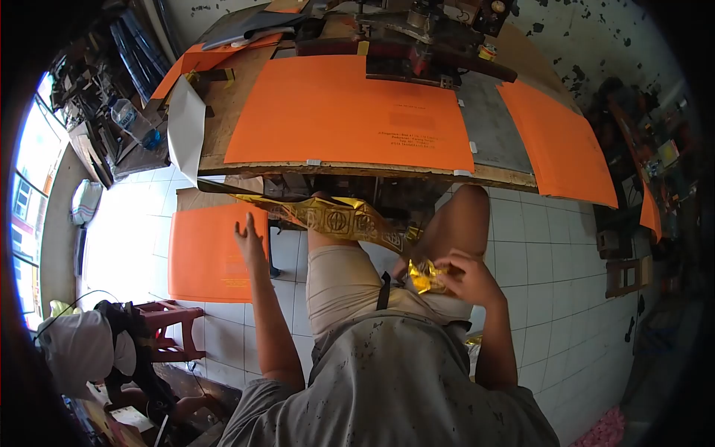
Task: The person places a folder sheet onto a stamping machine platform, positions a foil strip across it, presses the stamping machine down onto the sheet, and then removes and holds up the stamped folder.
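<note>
A long gold foil strip (339, 221) with stamped-out square and round patterns stretches across my lap, below the table's front edge. Its crumpled end (423, 276) is pinched in the fingers of my right hand (471, 279), above my thigh. My left hand (250, 240) is raised with its fingers apart, holding nothing, in front of a stack of orange sheets (201, 249) at the lower left. On the table lies a large orange sheet (313, 112) with dark printed text, its upper right part under a stamping press (421, 56).
More orange sheets (558, 141) hang over the table's right edge (506, 177). A white sheet (185, 130) and a plastic bottle (134, 119) are at the left. A red stool (171, 324) and another person (93, 350) are at the lower left.
</note>
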The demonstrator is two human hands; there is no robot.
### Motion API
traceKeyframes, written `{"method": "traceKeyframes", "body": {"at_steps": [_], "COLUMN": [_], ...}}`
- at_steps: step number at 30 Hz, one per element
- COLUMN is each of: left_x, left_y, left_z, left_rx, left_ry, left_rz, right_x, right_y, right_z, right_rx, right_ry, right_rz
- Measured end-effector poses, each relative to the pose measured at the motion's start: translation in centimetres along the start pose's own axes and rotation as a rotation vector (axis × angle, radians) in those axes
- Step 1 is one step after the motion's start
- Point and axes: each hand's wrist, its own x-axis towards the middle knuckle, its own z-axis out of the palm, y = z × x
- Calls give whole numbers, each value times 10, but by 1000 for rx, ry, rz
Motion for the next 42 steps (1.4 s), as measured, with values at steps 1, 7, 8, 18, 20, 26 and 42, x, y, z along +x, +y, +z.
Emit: {"method": "traceKeyframes", "body": {"at_steps": [1, 7, 8, 18, 20, 26, 42], "left_x": [-6, -1, 15, -15, -20, -21, -46], "left_y": [5, -15, -28, 48, 60, 81, 138], "left_z": [10, 35, 27, -41, -55, -83, 37], "left_rx": [46, -341, -313, -370, -323, -214, 505], "left_ry": [-23, -226, -311, 49, 100, 99, 252], "left_rz": [-82, 4, 45, 188, 271, 243, 1183], "right_x": [-11, -52, -56, -66, -66, -47, 85], "right_y": [-15, -73, -66, -56, -55, -48, 25], "right_z": [-4, -24, -22, -40, -43, -50, -66], "right_rx": [55, 158, 174, 212, 272, 269, -417], "right_ry": [-33, -270, -268, -216, -193, -215, 723], "right_rz": [-32, -38, -130, -146, -85, 23, -248]}}
